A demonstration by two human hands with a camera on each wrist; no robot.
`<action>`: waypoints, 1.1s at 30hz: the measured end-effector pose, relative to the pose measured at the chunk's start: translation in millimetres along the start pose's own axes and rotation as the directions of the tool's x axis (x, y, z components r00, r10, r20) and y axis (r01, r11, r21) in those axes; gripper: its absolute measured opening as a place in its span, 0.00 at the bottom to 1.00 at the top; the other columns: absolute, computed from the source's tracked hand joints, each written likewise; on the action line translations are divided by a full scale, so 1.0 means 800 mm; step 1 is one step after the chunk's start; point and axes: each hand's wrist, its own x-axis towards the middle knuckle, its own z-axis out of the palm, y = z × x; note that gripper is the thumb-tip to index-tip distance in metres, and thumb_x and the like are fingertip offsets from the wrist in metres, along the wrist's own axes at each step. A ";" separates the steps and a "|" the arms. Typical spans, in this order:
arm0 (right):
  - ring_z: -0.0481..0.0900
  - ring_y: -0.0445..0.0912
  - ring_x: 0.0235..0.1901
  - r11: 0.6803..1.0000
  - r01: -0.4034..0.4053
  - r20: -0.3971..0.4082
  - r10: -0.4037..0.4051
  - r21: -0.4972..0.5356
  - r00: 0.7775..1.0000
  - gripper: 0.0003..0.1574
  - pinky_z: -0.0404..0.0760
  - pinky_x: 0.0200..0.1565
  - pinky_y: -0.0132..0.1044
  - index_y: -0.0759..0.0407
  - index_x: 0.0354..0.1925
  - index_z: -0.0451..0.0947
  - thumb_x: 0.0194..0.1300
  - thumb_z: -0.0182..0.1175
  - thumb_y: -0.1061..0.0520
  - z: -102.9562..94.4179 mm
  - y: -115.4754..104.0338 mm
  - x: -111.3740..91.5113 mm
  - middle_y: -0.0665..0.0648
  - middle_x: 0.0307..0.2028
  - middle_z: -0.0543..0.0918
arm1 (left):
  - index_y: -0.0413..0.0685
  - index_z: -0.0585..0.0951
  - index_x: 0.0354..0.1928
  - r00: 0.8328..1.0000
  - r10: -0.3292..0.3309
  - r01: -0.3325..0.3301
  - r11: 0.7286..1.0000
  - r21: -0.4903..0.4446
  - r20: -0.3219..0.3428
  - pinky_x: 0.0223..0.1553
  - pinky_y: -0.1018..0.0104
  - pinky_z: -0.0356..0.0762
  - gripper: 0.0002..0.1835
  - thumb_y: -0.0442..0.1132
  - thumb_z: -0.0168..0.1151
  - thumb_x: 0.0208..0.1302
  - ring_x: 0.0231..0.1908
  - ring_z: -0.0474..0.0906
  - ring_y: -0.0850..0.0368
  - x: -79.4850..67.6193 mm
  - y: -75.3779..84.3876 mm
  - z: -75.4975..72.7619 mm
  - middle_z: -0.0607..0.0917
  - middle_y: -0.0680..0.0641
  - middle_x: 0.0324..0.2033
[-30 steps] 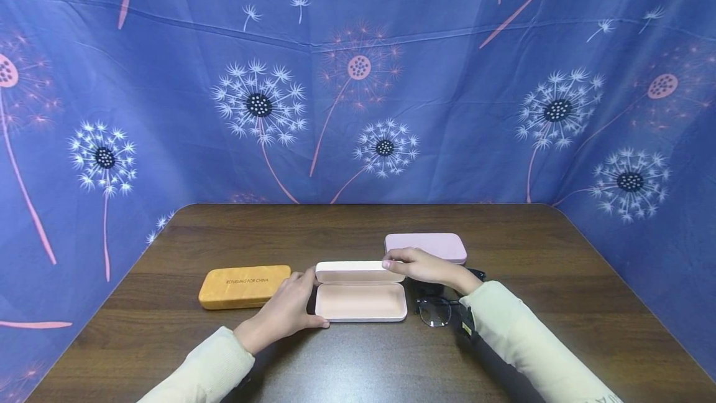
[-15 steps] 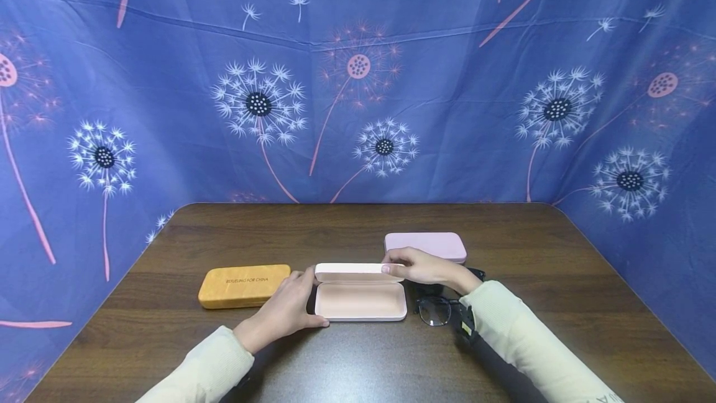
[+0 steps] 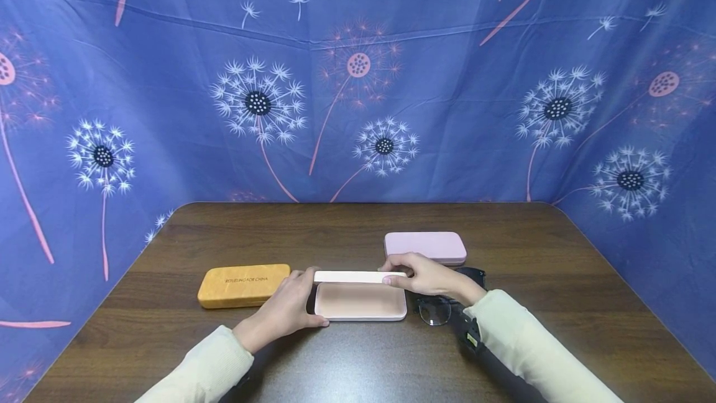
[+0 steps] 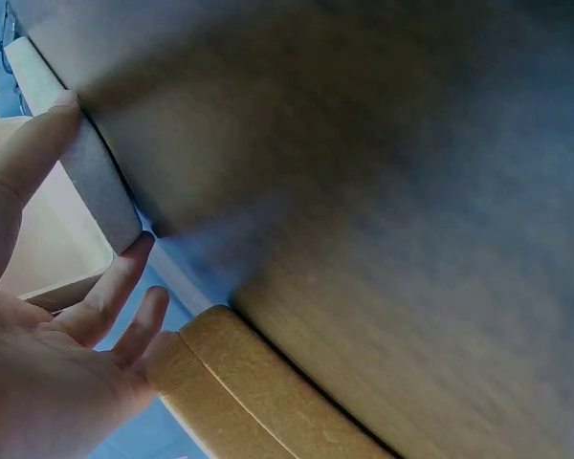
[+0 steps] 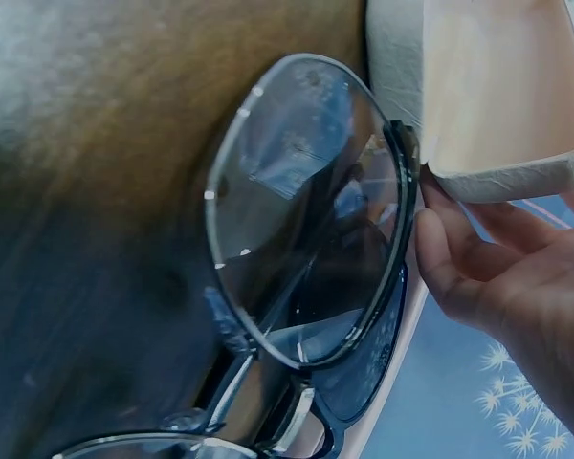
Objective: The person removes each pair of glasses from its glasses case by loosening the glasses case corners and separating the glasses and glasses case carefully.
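A white glasses case [image 3: 360, 302] with a pale peach lining lies in the middle of the table, its lid [image 3: 349, 277] partly lowered over the back. My left hand [image 3: 279, 314] grips the case's left end, thumb at the front corner and fingers toward the back. At the lid's right end, my right hand [image 3: 427, 277] pinches the edge between thumb and fingers. Clear-lensed eyeglasses [image 3: 435, 312] lie just right of the case, below my right wrist. In the right wrist view, one large lens [image 5: 301, 201] of a pair is close to the camera.
Left of the case is an orange glasses case [image 3: 243, 286] with dark lettering, beside my left fingers. A closed pink case [image 3: 425, 245] lies behind my right hand. Dark-lensed glasses [image 3: 474, 275] are partly hidden by my right wrist. A blue dandelion-print cloth [image 3: 335, 111] hangs behind the table.
The lid has tipped forward and down, so its lining no longer shows in the head view. My right hand has come slightly lower with it; my left hand has stayed put.
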 end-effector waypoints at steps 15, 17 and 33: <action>0.79 0.42 0.44 0.987 0.068 -0.075 -0.080 -0.148 0.994 0.21 0.76 0.49 0.37 0.59 0.44 0.79 0.58 0.61 0.47 0.009 -0.004 -0.013 0.53 0.43 0.84 | 0.36 0.68 0.55 1.000 0.013 -0.012 0.998 -0.060 0.009 0.52 0.50 0.70 0.48 0.50 0.79 0.28 0.49 0.73 0.44 0.001 0.000 -0.003 0.81 0.41 0.46; 0.80 0.43 0.44 0.983 0.081 -0.080 -0.095 -0.164 0.992 0.21 0.76 0.49 0.38 0.60 0.44 0.79 0.58 0.61 0.46 0.010 -0.005 -0.014 0.54 0.43 0.84 | 0.37 0.68 0.54 1.000 0.018 -0.017 0.998 -0.061 0.007 0.51 0.50 0.70 0.47 0.50 0.79 0.28 0.49 0.73 0.44 0.002 -0.001 -0.002 0.81 0.41 0.46; 0.75 0.44 0.42 0.928 0.085 -0.106 -0.132 -0.364 0.985 0.30 0.72 0.42 0.37 0.59 0.47 0.79 0.51 0.66 0.43 0.028 -0.009 -0.025 0.51 0.44 0.82 | 0.38 0.69 0.52 1.000 0.019 -0.017 0.997 -0.069 0.023 0.51 0.51 0.70 0.44 0.50 0.78 0.31 0.49 0.73 0.45 0.001 -0.001 -0.002 0.81 0.42 0.46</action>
